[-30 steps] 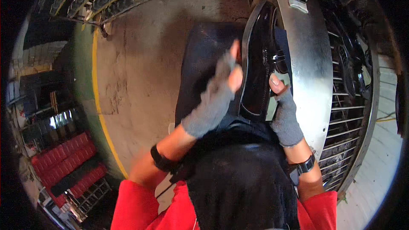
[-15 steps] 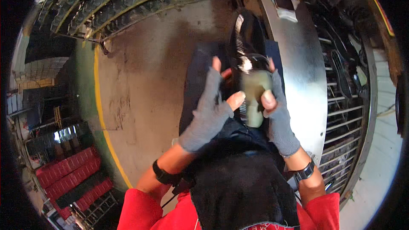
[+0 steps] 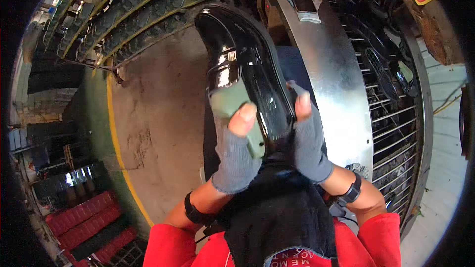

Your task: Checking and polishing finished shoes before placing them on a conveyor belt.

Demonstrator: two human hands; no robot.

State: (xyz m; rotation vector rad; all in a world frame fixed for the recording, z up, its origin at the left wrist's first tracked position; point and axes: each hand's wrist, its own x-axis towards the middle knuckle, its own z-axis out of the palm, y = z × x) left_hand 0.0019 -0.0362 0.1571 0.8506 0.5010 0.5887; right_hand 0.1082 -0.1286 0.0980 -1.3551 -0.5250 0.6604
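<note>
A glossy black shoe [image 3: 242,59] is held up close in front of me, toe pointing away. A grey-green last [image 3: 232,106] fills its opening. My left hand [image 3: 237,148], in a grey fingerless glove, grips the heel end with the thumb pressed on the last. My right hand [image 3: 309,138], gloved the same way, clasps the shoe's right side from below. A black cloth [image 3: 282,222] lies over my lap under both wrists.
A curved shiny metal bench [image 3: 336,84] runs to my right, with a wire rack [image 3: 396,118] holding dark shoes beyond it. Rows of black soles [image 3: 138,5] lie on shelves at the top left. Red trays [image 3: 79,217] are stacked at the lower left beside a yellow floor line [image 3: 118,153].
Both hands have lifted the shoe toward me and turned it so its toe points away; it looms much larger now. The left thumb has moved onto the last.
</note>
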